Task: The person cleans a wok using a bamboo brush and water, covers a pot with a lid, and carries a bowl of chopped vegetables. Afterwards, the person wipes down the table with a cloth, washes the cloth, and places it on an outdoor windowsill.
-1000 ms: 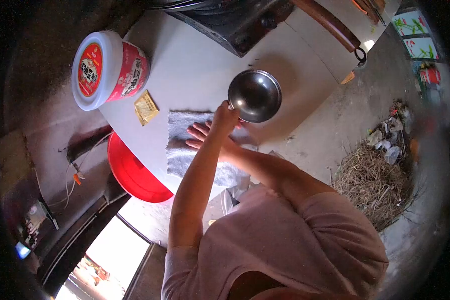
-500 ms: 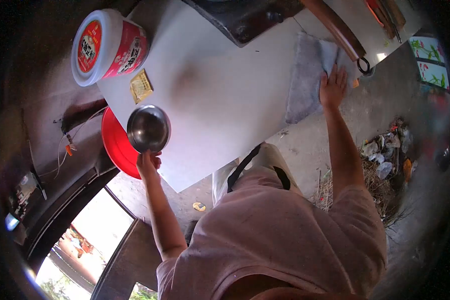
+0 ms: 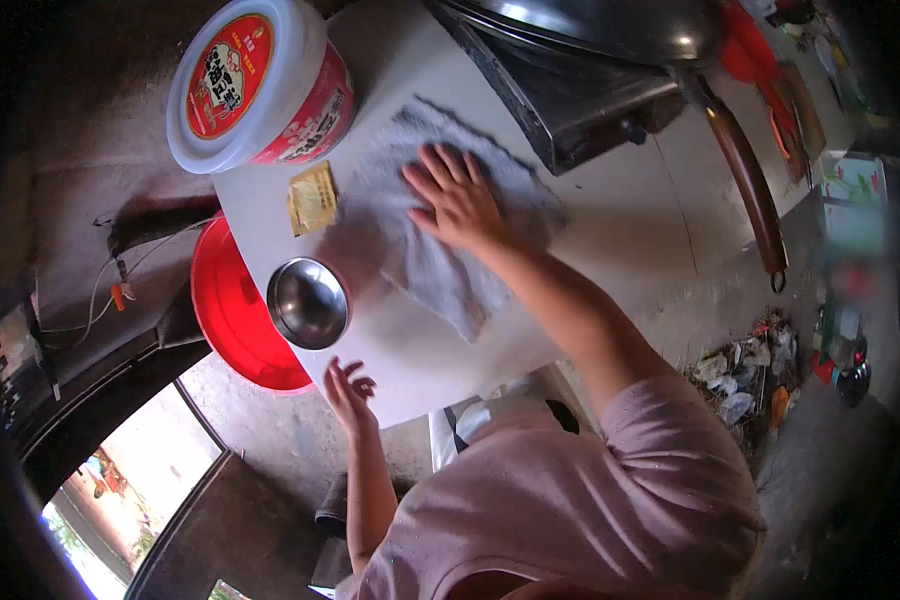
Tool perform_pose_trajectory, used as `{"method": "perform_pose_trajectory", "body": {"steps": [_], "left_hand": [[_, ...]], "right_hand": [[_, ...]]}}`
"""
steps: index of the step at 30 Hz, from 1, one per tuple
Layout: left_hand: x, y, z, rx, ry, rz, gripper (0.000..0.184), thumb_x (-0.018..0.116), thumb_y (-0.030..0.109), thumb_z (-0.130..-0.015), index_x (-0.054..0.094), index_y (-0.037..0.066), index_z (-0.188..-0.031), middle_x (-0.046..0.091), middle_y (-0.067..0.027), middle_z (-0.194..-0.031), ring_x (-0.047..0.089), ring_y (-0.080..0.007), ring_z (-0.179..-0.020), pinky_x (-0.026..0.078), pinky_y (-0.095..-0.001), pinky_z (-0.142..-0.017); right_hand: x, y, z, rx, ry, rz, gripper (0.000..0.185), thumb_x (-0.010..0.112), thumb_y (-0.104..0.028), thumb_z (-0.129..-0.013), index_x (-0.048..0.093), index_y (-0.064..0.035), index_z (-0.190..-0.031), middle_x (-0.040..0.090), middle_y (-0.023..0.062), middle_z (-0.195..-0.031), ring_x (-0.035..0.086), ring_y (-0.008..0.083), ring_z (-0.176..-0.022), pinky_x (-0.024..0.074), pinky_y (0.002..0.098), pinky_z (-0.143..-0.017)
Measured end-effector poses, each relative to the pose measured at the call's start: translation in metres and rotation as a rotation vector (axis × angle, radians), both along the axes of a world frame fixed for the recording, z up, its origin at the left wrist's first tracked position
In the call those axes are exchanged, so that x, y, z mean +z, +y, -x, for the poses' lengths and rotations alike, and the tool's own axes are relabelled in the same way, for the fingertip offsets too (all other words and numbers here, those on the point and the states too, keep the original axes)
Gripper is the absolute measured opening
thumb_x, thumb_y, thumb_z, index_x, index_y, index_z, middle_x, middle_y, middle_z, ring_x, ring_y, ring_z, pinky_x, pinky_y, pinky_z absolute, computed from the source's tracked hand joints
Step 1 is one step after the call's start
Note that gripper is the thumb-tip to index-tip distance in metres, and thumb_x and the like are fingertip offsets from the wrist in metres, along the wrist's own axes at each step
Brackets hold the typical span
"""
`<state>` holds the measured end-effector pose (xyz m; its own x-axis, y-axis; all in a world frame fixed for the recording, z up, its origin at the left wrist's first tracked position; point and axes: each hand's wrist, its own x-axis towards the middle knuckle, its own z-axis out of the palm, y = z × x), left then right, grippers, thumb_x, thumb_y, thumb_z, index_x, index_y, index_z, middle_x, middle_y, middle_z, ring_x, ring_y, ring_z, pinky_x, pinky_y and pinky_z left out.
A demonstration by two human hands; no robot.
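Observation:
My right hand lies flat on a grey-blue cloth, fingers spread, pressing it to the white tabletop. The cloth is spread out and wrinkled. Just below a shiny metal bowl, my left hand hovers by the table edge with its fingers apart and nothing in them. The bowl sits near the table's left edge, separate from that hand. A small gold packet lies between the bowl and a large red-and-white lidded tub.
A wok rests on a black stove, its brown handle sticking out past the stove toward the right. Beneath the table's left edge is a red basin. Litter and twigs lie on the floor at right.
My left hand has let go of the bowl, which now stands on the table. My right hand has moved left across the tabletop together with the cloth. The view has shifted, showing more stove and wok.

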<state>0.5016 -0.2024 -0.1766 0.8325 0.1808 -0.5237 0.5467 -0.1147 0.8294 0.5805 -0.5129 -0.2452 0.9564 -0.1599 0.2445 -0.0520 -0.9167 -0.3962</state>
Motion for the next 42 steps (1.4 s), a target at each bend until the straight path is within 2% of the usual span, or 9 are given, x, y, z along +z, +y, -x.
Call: {"method": "perform_pose_trajectory", "body": {"steps": [11, 24, 28, 31, 33, 34, 35, 39, 42], "left_hand": [[0.01, -0.034, 0.083, -0.255, 0.031, -0.142, 0.032, 0.041, 0.03, -0.092, 0.049, 0.002, -0.106, 0.057, -0.0061, -0.082, 0.045, -0.0062, -0.05, 0.035, -0.018, -0.045], [0.026, -0.015, 0.1, -0.579, -0.012, -0.08, 0.03, 0.04, 0.024, -0.092, 0.049, -0.002, -0.105, 0.056, -0.0079, -0.086, 0.046, -0.0084, -0.061, 0.041, -0.0222, -0.058], [0.026, 0.053, 0.125, -0.532, -0.002, 0.01, 0.031, 0.041, 0.025, -0.092, 0.05, -0.003, -0.104, 0.056, -0.0081, -0.087, 0.045, -0.0085, -0.061, 0.04, -0.0214, -0.057], [0.014, 0.108, 0.145, -0.492, 0.017, -0.04, 0.032, 0.041, 0.026, -0.092, 0.05, -0.003, -0.103, 0.056, -0.0081, -0.087, 0.045, -0.0084, -0.061, 0.04, -0.0212, -0.056], [0.006, 0.144, 0.166, -0.379, 0.055, 0.021, 0.032, 0.04, 0.027, -0.092, 0.051, -0.002, -0.103, 0.056, -0.0073, -0.087, 0.045, -0.0082, -0.06, 0.039, -0.0212, -0.056], [0.005, 0.162, 0.176, -0.377, 0.053, 0.003, 0.032, 0.041, 0.027, -0.092, 0.052, -0.001, -0.103, 0.056, -0.006, -0.088, 0.045, -0.0078, -0.059, 0.039, -0.0206, -0.055], [0.011, 0.178, 0.186, -0.381, 0.053, 0.009, 0.032, 0.041, 0.027, -0.092, 0.052, -0.001, -0.103, 0.056, -0.006, -0.088, 0.045, -0.0078, -0.059, 0.039, -0.0206, -0.055], [0.024, 0.207, 0.209, -0.222, 0.073, -0.012, 0.03, 0.041, 0.029, -0.092, 0.052, 0.003, -0.104, 0.056, -0.0033, -0.087, 0.044, -0.0054, -0.057, 0.036, -0.0181, -0.051], [0.027, 0.209, 0.221, -0.264, 0.016, -0.07, 0.031, 0.04, 0.03, -0.092, 0.053, 0.004, -0.102, 0.057, -0.0032, -0.087, 0.045, -0.0041, -0.054, 0.033, -0.0167, -0.046]], "right_hand": [[-0.051, -0.062, -0.149, -0.206, -0.134, 0.197, 0.047, 0.045, -0.041, -0.079, 0.047, -0.0198, -0.121, 0.034, 0.0056, -0.134, 0.028, 0.0249, -0.124, 0.0182, 0.0476, -0.101], [0.006, -0.079, 0.19, -0.169, 0.039, 0.271, 0.043, 0.055, -0.012, -0.072, 0.051, -0.0013, -0.114, 0.041, 0.0166, -0.127, 0.039, 0.0323, -0.117, 0.0298, 0.0422, -0.097], [-0.022, -0.079, 0.301, -0.953, 0.305, 0.226, 0.055, 0.033, -0.043, -0.088, 0.037, -0.0048, -0.128, 0.025, 0.0163, -0.138, 0.021, 0.0312, -0.128, 0.0171, 0.0453, -0.102], [-0.041, 0.001, 0.293, -0.943, 0.304, 0.273, 0.061, 0.032, -0.047, -0.087, 0.032, -0.0027, -0.13, 0.019, 0.0164, -0.14, 0.013, 0.0286, -0.131, 0.0101, 0.0438, -0.104], [-0.013, 0.1, 0.261, -0.667, 0.289, 0.147, 0.067, 0.042, -0.047, -0.084, 0.027, -0.0034, -0.132, 0.016, 0.0152, -0.141, 0.012, 0.0269, -0.131, 0.0053, 0.0438, -0.105], [0.026, 0.153, 0.238, -0.589, 0.788, 0.038, 0.07, 0.044, -0.046, -0.083, 0.021, -0.0052, -0.134, 0.016, 0.0149, -0.141, 0.009, 0.0273, -0.131, 0.0033, 0.0451, -0.105], [0.003, 0.194, 0.238, -0.44, 0.397, 0.09, 0.071, 0.046, -0.047, -0.082, 0.023, -0.0054, -0.134, 0.014, 0.0148, -0.141, 0.009, 0.0284, -0.131, 0.0034, 0.0467, -0.105], [0.0, 0.306, 0.204, -0.048, 0.174, -0.196, 0.07, 0.058, -0.036, -0.071, 0.034, -0.0008, -0.127, 0.032, 0.0181, -0.132, 0.022, 0.0295, -0.127, 0.0173, 0.0457, -0.102], [-0.009, 0.344, 0.207, 0.29, 0.126, -0.107, 0.051, 0.051, -0.038, -0.078, 0.046, -0.0104, -0.12, 0.027, 0.0139, -0.137, 0.019, 0.0285, -0.129, 0.0132, 0.0478, -0.104]]}}
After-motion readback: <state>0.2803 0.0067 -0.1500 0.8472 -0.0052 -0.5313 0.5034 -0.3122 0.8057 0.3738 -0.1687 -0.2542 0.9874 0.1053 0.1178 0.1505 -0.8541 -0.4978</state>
